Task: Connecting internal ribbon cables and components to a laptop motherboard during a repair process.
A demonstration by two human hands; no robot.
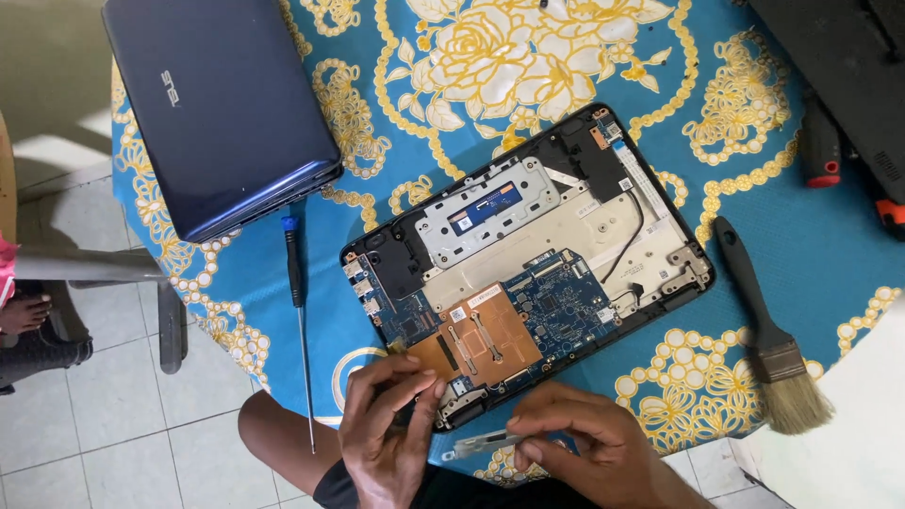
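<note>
An opened laptop base (528, 264) lies on the blue and yellow flowered tablecloth, with its blue circuit board (556, 302) and a copper heat plate (476, 339) exposed. My left hand (386, 424) rests at the base's near corner, fingertips pinched on the edge by the copper plate. My right hand (584, 438) holds a small grey metal bracket (481, 443) just below that corner, fingers closed on its right end.
A closed dark blue laptop (222, 104) lies at the upper left. A blue-handled screwdriver (300, 311) lies beside it. A paintbrush (768, 335) lies to the right, a black and red tool (820, 146) beyond. Tiled floor and my knee (283, 429) show past the table edge.
</note>
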